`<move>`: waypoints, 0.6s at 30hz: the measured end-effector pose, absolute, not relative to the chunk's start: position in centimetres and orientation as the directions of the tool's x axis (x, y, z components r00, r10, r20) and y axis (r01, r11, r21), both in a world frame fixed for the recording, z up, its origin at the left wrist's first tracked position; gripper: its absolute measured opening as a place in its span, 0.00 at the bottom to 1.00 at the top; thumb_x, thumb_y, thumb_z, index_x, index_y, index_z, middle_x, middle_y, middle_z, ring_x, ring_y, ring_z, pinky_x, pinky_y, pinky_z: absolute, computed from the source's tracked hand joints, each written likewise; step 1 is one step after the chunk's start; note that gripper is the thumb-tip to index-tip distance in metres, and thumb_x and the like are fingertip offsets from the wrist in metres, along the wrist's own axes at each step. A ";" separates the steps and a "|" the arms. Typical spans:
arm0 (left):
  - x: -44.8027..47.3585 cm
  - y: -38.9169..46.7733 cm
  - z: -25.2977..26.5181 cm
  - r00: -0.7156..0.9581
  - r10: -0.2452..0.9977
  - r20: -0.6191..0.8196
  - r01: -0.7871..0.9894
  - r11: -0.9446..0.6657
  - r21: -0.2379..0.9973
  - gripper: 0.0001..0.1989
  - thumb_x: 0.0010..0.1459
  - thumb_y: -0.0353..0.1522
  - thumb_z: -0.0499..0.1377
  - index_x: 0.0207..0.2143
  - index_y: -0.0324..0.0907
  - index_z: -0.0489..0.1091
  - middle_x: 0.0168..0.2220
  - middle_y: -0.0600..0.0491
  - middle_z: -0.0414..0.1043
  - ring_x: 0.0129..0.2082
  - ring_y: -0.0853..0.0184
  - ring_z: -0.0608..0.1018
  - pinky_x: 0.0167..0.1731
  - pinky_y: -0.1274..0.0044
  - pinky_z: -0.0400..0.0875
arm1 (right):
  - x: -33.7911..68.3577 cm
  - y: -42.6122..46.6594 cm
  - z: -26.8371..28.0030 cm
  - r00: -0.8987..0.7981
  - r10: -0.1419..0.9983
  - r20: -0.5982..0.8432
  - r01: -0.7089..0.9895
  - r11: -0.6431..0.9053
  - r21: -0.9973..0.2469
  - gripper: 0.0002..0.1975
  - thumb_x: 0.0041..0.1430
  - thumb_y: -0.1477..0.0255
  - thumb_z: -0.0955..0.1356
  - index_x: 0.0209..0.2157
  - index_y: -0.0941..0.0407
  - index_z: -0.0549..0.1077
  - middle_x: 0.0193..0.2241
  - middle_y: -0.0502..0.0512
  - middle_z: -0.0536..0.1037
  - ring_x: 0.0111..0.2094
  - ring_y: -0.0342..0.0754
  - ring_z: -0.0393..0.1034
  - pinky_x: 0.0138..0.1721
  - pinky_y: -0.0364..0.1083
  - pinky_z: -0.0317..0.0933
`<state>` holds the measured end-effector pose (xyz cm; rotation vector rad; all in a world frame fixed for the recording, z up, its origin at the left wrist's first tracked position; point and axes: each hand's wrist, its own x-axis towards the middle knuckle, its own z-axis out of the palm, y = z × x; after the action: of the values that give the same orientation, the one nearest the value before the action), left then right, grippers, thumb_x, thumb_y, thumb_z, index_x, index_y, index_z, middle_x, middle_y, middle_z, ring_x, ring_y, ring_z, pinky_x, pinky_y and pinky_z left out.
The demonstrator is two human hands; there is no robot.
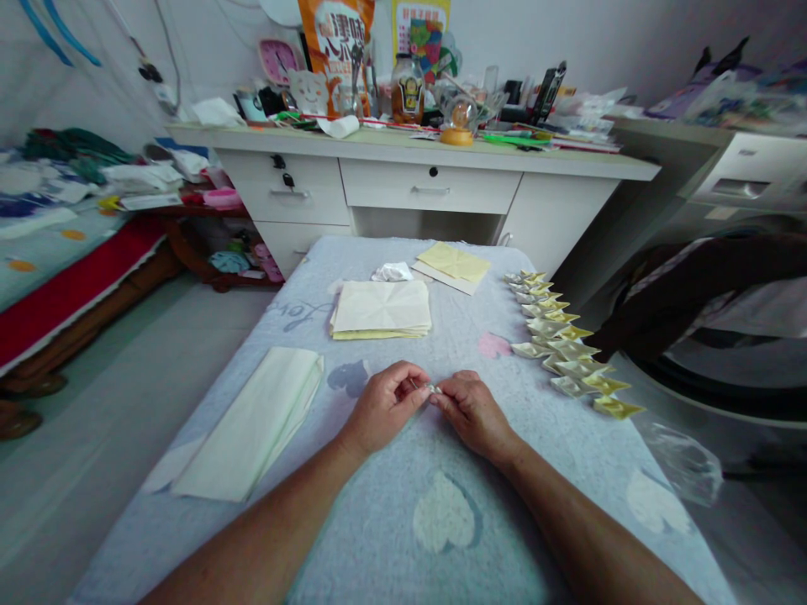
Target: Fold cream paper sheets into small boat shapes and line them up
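Note:
My left hand [392, 405] and my right hand [472, 412] meet over the middle of the cloth-covered table. Between their pinched fingertips is a small piece of folded white paper [433, 389], mostly hidden by the fingers. Just beyond the hands lies a stack of creased cream and yellow paper sheets [382, 307]. To the right, folded paper boats [561, 349], white and yellow, stand in rows along the table edge. A long folded pale paper [252, 424] rests left of my left hand.
Yellow and white sheets [452, 262] and a crumpled white paper [392, 272] lie at the table's far end. Behind it stands a white desk [429, 176] crowded with jars and bags. A washing machine [744, 189] is at right, a bed [69, 244] at left.

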<state>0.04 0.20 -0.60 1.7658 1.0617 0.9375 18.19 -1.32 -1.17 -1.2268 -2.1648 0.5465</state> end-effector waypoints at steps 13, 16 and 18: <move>0.0 0.4 -1.4 0.343 0.927 0.149 0.310 -0.262 0.914 0.05 0.59 0.33 0.57 0.34 0.40 0.70 0.32 0.54 0.72 0.31 0.70 0.74 0.32 0.79 0.67 | 18.3 -1.3 -0.7 -0.280 0.925 0.257 0.608 0.378 -0.699 0.09 0.57 0.73 0.70 0.42 0.55 0.72 0.32 0.51 0.75 0.36 0.48 0.67 0.42 0.48 0.54; -0.1 0.3 -1.2 0.371 0.920 0.125 0.297 -0.245 0.923 0.08 0.61 0.36 0.55 0.36 0.41 0.70 0.31 0.54 0.72 0.30 0.70 0.76 0.32 0.79 0.67 | 18.1 -1.3 -0.8 -0.280 0.924 0.259 0.608 0.380 -0.697 0.05 0.58 0.75 0.69 0.38 0.54 0.72 0.32 0.51 0.75 0.36 0.47 0.66 0.42 0.48 0.55; -0.1 0.3 -1.1 0.380 0.917 0.123 0.284 -0.243 0.928 0.10 0.62 0.37 0.54 0.37 0.41 0.70 0.30 0.55 0.72 0.30 0.70 0.76 0.32 0.79 0.67 | 18.0 -1.2 -0.9 -0.280 0.924 0.261 0.606 0.381 -0.698 0.05 0.58 0.76 0.68 0.37 0.54 0.72 0.32 0.51 0.75 0.36 0.47 0.66 0.42 0.48 0.55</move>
<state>-0.11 0.27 -1.13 1.7429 1.0595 0.8857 17.97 -1.17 -0.87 -1.3122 -1.9954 0.6306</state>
